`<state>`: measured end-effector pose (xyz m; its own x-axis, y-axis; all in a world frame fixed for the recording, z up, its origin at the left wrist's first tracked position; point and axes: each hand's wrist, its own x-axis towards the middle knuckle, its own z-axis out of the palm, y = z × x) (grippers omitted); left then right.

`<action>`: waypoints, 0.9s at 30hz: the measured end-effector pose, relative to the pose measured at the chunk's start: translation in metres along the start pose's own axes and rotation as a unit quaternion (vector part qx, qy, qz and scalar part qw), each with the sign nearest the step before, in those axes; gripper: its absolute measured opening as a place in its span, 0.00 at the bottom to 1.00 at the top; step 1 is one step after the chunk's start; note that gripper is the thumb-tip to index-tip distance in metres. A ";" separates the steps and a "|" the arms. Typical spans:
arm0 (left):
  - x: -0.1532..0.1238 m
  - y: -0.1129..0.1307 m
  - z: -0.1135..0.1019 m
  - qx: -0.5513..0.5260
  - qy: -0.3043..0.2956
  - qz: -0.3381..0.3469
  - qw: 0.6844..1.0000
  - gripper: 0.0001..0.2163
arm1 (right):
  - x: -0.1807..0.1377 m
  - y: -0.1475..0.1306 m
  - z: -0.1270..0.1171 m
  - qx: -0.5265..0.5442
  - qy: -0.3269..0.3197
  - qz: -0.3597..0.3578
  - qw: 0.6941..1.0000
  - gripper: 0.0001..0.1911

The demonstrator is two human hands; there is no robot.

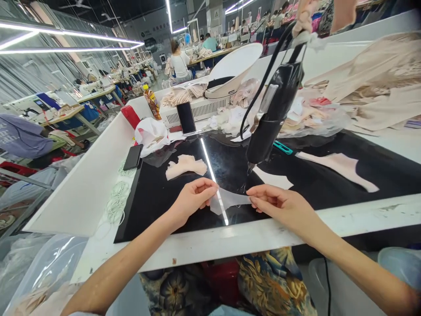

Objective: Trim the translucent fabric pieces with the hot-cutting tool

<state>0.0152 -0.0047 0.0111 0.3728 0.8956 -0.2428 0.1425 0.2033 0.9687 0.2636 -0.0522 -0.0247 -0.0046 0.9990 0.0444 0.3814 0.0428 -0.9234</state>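
Observation:
A thin, translucent white piece of fabric (226,200) stretches between my two hands above the black work surface (164,206). My left hand (196,195) pinches its wide left end between thumb and fingers. The narrow right end is pinched by my right hand (271,201). Just above my right fingertips points the tip of a black hot-air tool (272,109), hanging nose down. Behind that hand lies a pale cut piece (273,179). Beyond my left hand rests a crumpled beige piece (186,166), and a longer beige piece (342,167) lies at the right.
Coils of pale green cord (117,202) and a dark phone (133,157) sit at the left edge. A second phone (186,117) leans on a white vented box (210,107). A teal cutter (283,147) lies behind the tool. Beige fabric (378,87) is heaped at right.

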 end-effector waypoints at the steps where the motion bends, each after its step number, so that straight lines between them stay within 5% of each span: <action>1: -0.001 -0.001 -0.002 0.001 0.007 -0.002 1.000 0.13 | 0.000 0.000 0.002 0.001 -0.022 0.013 1.000 0.22; 6: -0.007 -0.003 -0.013 0.015 0.043 -0.023 0.999 0.11 | 0.000 -0.010 0.013 -0.022 -0.037 0.020 0.999 0.13; 12: -0.012 -0.003 -0.027 0.040 0.070 -0.033 0.996 0.10 | -0.008 -0.021 0.028 -0.075 0.021 -0.150 0.986 0.07; 22: -0.023 0.001 -0.045 0.098 0.072 -0.041 0.992 0.12 | -0.017 -0.010 0.039 -0.239 0.007 -0.499 0.833 0.14; 24: -0.023 0.002 -0.045 0.111 0.066 -0.043 0.991 0.12 | -0.019 -0.010 0.039 -0.237 -0.007 -0.508 0.828 0.15; 27: -0.020 0.002 -0.044 0.129 0.051 -0.040 0.989 0.12 | -0.019 -0.007 0.039 -0.219 0.003 -0.460 0.861 0.14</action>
<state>-0.0326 -0.0051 0.0207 0.2573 0.9188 -0.2993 0.4030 0.1794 0.8974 0.2248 -0.0710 -0.0344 -0.4868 0.5446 0.6829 0.5298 0.8057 -0.2649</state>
